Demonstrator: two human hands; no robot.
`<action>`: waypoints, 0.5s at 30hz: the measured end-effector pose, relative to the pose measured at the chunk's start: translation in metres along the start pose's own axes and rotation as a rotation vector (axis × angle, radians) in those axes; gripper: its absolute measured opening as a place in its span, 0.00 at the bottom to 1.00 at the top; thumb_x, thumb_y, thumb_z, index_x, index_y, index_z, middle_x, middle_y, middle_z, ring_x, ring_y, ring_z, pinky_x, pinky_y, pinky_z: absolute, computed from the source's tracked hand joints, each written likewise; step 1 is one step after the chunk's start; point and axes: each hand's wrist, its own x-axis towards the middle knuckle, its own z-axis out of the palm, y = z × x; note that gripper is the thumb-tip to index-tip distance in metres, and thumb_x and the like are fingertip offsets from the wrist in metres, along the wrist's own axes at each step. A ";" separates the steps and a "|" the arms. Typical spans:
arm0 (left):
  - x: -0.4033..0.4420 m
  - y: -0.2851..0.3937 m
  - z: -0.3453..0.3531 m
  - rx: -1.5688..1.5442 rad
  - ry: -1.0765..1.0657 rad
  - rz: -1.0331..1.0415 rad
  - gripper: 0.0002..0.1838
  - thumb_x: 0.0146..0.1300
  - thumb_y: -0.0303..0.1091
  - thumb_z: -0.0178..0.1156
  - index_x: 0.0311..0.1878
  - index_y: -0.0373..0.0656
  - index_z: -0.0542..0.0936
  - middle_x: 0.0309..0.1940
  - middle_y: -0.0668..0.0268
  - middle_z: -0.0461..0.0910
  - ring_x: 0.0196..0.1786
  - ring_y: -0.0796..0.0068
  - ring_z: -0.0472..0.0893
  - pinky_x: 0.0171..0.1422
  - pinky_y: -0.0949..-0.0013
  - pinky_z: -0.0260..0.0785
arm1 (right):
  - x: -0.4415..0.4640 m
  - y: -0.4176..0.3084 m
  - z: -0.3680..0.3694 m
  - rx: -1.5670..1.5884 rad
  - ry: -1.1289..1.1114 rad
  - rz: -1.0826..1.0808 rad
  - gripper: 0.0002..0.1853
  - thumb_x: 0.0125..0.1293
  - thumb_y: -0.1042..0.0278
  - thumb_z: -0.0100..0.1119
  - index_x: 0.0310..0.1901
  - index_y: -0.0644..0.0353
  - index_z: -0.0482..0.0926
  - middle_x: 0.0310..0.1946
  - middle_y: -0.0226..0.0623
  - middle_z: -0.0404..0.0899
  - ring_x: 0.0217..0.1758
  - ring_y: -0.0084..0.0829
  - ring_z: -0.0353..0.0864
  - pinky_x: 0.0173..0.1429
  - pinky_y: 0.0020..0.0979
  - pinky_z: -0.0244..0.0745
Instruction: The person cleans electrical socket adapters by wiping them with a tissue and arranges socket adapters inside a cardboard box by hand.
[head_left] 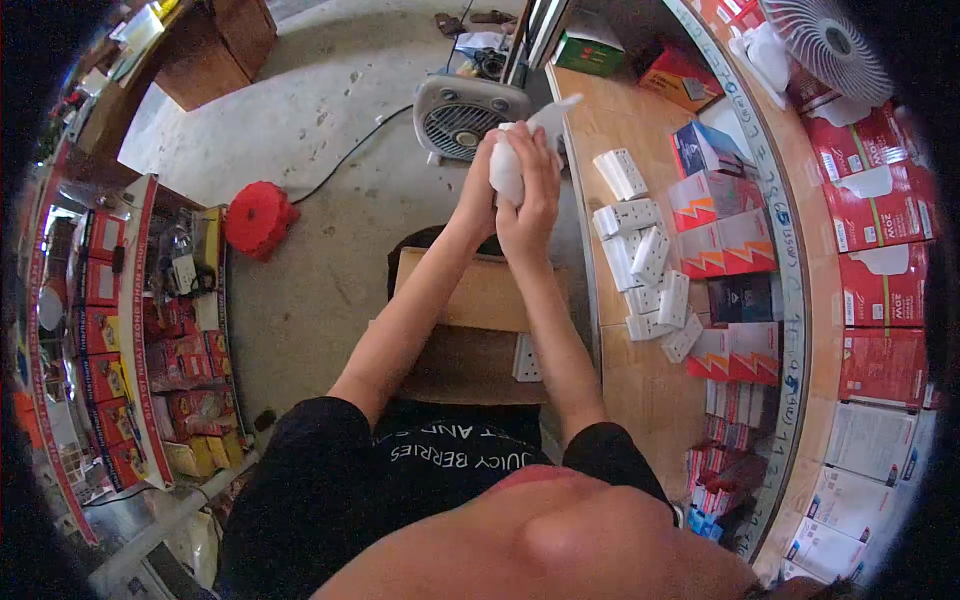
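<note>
Because the white, rounded, cloth-like bundle (507,178) looked light and soft, its thick middle seemed the best hold; left hand (481,193) and right hand (536,180) clasped it together before the grey plastic fan (455,125).

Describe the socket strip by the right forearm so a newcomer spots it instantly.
Start at the open box in front of the person. At its right side, just left of the right forearm, is a white strip. Similar strips lie heaped on the counter; this one sits apart.
</note>
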 end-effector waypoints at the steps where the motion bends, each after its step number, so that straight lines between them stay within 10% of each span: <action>1: 0.001 -0.005 -0.001 0.045 0.005 0.020 0.23 0.71 0.51 0.39 0.57 0.46 0.71 0.52 0.65 0.76 0.52 0.69 0.76 0.60 0.66 0.67 | -0.001 0.000 0.002 0.023 0.043 0.015 0.27 0.51 0.81 0.52 0.56 0.59 0.72 0.59 0.42 0.71 0.68 0.45 0.63 0.71 0.47 0.52; 15: 0.028 0.001 -0.052 -0.177 0.130 0.097 0.25 0.65 0.56 0.44 0.54 0.48 0.73 0.50 0.62 0.77 0.47 0.63 0.77 0.53 0.61 0.72 | -0.012 -0.014 0.011 0.123 -0.209 -0.147 0.25 0.53 0.76 0.55 0.56 0.58 0.72 0.58 0.40 0.73 0.65 0.39 0.68 0.68 0.44 0.60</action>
